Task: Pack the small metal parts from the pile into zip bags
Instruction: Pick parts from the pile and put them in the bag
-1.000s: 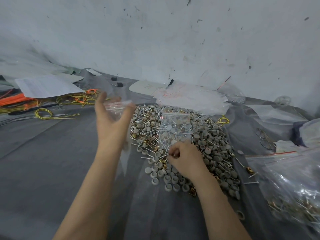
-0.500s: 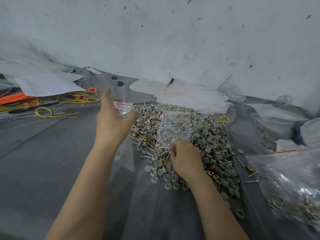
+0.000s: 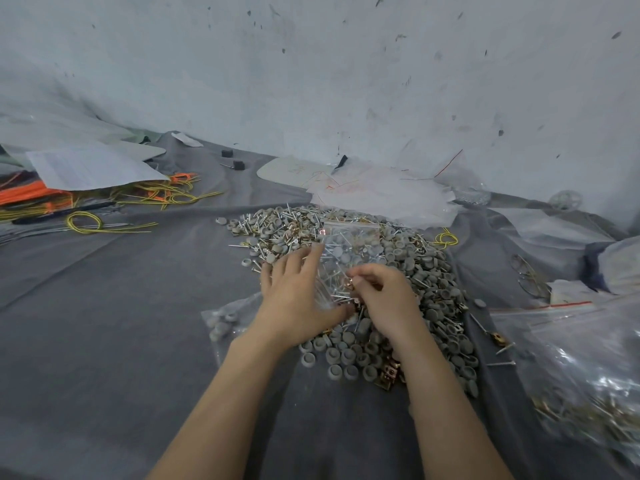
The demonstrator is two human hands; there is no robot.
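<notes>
Head view: a pile point(image 3: 349, 271) of grey rubbery caps, thin silver pins and brass clips covers grey cloth point(image 3: 104, 323) at centre. A clear zip bag point(image 3: 349, 247) lies on the pile's far half. The left hand point(image 3: 294, 296) rests palm down at the bag's near edge, fingers spread. The right hand point(image 3: 384, 299), curled, pinches pins between thumb and fingertips. Filled bags point(image 3: 581, 362) glint at the right.

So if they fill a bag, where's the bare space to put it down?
The grey cloth on the left, between the yellow wires and the left hand, is bare. So is the near strip beside the left forearm. It is crowded around the pile and rightward, where a large plastic bag lies.
</notes>
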